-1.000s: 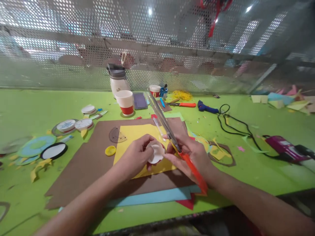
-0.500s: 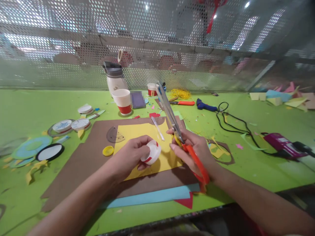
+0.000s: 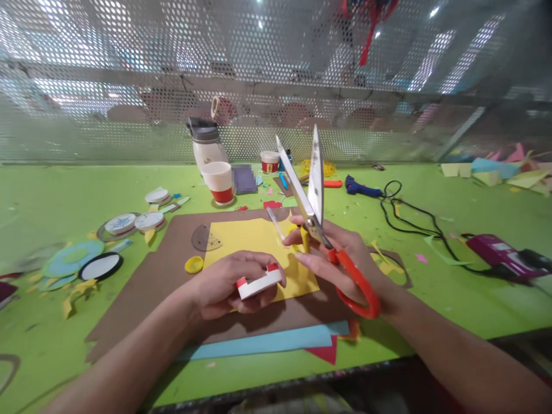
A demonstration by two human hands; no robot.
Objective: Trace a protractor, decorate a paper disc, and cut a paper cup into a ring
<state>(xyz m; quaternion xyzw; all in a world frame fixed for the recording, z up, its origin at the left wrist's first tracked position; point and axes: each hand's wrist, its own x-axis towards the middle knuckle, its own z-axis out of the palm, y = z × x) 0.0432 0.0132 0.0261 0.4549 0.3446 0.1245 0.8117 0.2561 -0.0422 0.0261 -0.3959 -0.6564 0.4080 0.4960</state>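
My left hand (image 3: 230, 282) is closed on a cut paper cup bottom (image 3: 261, 284), a shallow white piece with red patches at its raised ends. It is held tilted above a yellow paper sheet (image 3: 235, 236). Scissors (image 3: 317, 227) with red handles are in my right hand (image 3: 345, 244), blades spread apart and pointing up and away from me. Something small and yellow (image 3: 305, 238) shows by the right fingers; its kind is unclear. Between the scissors and the cup piece there is a gap. A white pen (image 3: 275, 223) lies on the yellow sheet.
Brown cardboard (image 3: 142, 287) lies under the sheet, with a protractor (image 3: 206, 238) and yellow lid (image 3: 194, 265). Behind stand a paper cup (image 3: 219, 184) and a flask (image 3: 209, 146). A blue glue gun (image 3: 362, 187) and its black cord lie right, paper discs (image 3: 121, 223) left.
My left hand has turned the cup piece so its side edge now faces me. The scissor blades have opened wide, and the right hand has tilted them more upright.
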